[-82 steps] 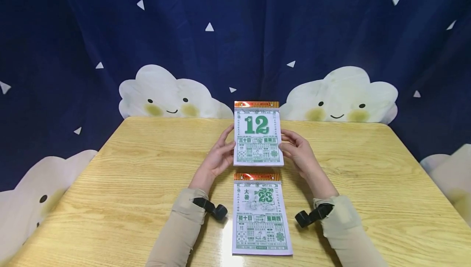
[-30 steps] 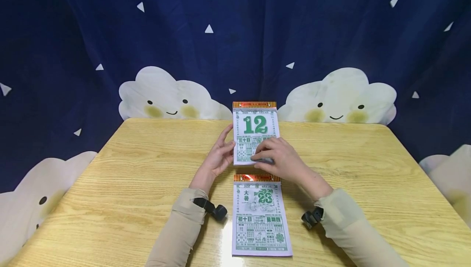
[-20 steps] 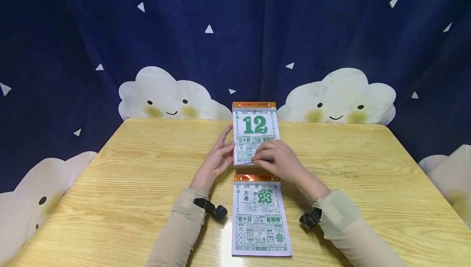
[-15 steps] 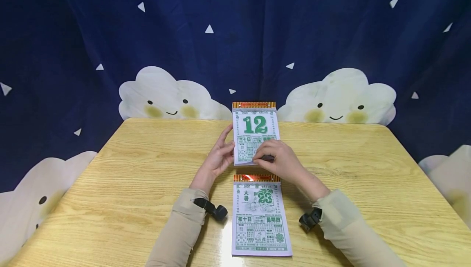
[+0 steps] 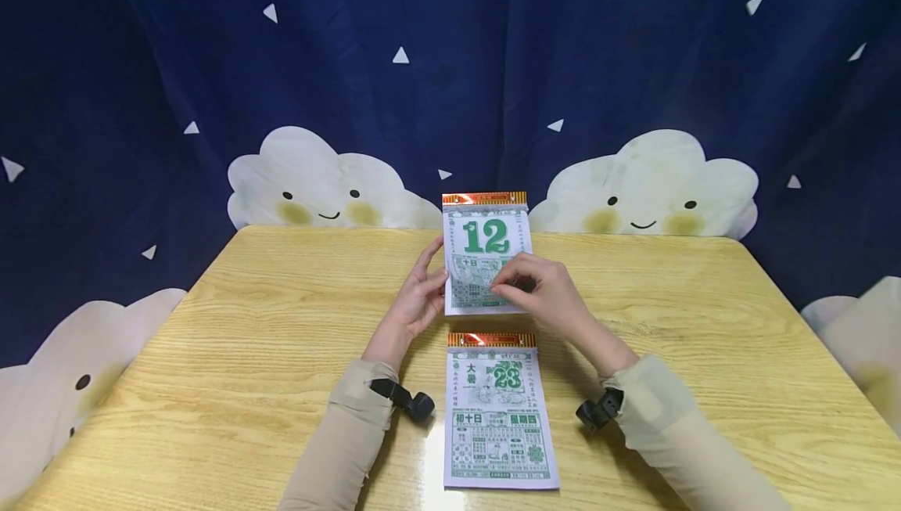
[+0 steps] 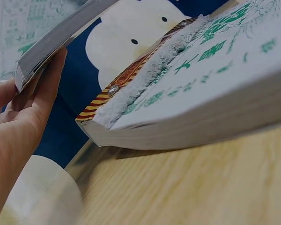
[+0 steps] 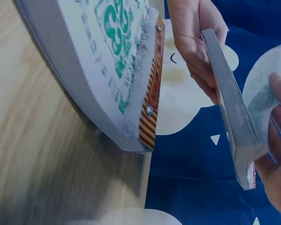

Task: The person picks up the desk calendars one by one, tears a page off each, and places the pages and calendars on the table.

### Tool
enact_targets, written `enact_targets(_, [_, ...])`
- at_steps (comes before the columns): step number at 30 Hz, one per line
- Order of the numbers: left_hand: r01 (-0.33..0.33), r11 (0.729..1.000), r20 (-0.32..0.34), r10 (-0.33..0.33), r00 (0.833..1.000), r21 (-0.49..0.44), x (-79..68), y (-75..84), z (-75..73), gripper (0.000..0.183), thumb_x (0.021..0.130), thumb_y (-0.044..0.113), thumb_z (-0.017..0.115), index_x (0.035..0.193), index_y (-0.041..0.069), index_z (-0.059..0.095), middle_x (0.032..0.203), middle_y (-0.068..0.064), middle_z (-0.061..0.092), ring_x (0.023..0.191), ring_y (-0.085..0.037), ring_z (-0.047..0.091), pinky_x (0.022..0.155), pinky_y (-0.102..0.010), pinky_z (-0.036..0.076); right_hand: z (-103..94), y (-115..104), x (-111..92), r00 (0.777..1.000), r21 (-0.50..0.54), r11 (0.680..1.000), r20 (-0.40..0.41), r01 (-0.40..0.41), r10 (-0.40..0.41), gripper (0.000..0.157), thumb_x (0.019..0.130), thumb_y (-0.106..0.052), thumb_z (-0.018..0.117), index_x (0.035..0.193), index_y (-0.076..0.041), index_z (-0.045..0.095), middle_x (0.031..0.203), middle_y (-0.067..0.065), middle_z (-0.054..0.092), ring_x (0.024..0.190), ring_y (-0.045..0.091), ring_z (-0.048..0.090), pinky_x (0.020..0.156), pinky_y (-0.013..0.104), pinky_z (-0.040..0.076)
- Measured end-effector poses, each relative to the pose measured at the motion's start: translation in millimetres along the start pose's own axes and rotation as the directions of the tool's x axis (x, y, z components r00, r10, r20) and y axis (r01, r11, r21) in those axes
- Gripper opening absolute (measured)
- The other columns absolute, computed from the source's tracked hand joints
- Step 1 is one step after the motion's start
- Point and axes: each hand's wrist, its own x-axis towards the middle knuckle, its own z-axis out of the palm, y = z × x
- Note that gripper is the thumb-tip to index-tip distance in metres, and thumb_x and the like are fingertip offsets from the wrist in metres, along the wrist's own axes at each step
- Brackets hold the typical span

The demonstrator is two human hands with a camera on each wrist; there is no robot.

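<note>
My left hand (image 5: 414, 301) holds a tear-off calendar (image 5: 486, 235) by its left edge, raised above the table, its page showing a green 12. With thumb and fingertips, my right hand (image 5: 552, 292) pinches the calendar's top page near the lower part. In the right wrist view that page (image 7: 262, 89) curves up away from the thick pad (image 7: 227, 93). The left wrist view shows the left fingers under the pad and the thumb at its edge. A second tear-off calendar (image 5: 496, 417), showing 23, lies flat on the table nearer the body.
The light wooden table (image 5: 281, 323) reaches back to a dark blue curtain (image 5: 479, 65) with white triangles and cloud shapes. Black wrist cameras (image 5: 421, 407) are strapped over both sleeves.
The right hand has come from the calendar's right edge round to its lower front and now pinches the top page, which is lifting upward. The left hand keeps its hold.
</note>
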Motion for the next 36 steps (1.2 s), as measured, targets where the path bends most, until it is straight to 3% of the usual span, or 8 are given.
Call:
enact_targets(8, [0.010,1.000,-0.013,-0.010,1.000,0.022,-1.5,1.7,0.2,0.056,0.087,-0.006,0.029,0.134,0.025,0.022,0.102,-0.010,0.057,0.086,-0.021,0.056,0.074,-0.034,0.047,-9.5,-1,6,0.985,-0.032,0.992,-0.127,-0.124,0.119,0.011,0.073,-0.026,0.066,0.075,-0.016,0.063,0.070,-0.007,0.062,0.056,0.005,0.053,0.049,0.020,0.044])
enact_targets(18, [0.000,0.999,0.006,0.000,1.000,0.036,-3.4,3.7,1.2,0.056,0.088,-0.007,0.027,0.135,0.022,0.018,0.107,-0.011,0.055,0.084,-0.020,0.057,0.071,-0.032,0.048,-17.7,0,17,0.939,0.077,0.966,-0.226,-0.248,0.259,0.017,0.071,-0.016,0.068,0.084,-0.005,0.066,0.075,0.007,0.064,0.062,0.007,0.054,0.054,0.014,0.043])
enact_targets(24, [-0.008,0.999,-0.016,0.008,1.000,0.043,-3.1,3.4,1.8,0.057,0.087,-0.008,0.027,0.136,0.019,0.014,0.104,-0.010,0.056,0.082,-0.019,0.057,0.070,-0.031,0.049,-26.7,-13,23,0.902,0.161,0.943,-0.283,-0.290,0.326,0.016,0.073,-0.007,0.065,0.083,0.005,0.063,0.073,0.011,0.061,0.062,0.006,0.053,0.054,0.013,0.043])
enact_targets(30, [-0.011,0.999,-0.054,0.014,0.998,0.050,-3.0,3.7,-1.3,0.057,0.087,-0.007,0.030,0.136,0.020,0.016,0.101,-0.009,0.058,0.080,-0.019,0.057,0.069,-0.031,0.049,-33.2,5,29,0.843,0.254,0.896,-0.319,-0.364,0.433,0.022,0.073,-0.011,0.065,0.085,0.007,0.061,0.067,-0.008,0.057,0.062,0.003,0.052,0.054,0.014,0.042])
enact_targets(36, [-0.009,0.998,-0.047,0.012,0.999,0.068,-3.4,4.7,-3.0,0.055,0.087,-0.006,0.030,0.134,0.022,0.021,0.099,-0.009,0.059,0.077,-0.019,0.059,0.068,-0.032,0.049,-37.9,24,36,0.802,0.333,0.860,-0.338,-0.386,0.492,0.025,0.074,-0.014,0.065,0.086,0.007,0.060,0.066,-0.010,0.056,0.061,0.003,0.051,0.053,0.014,0.042])
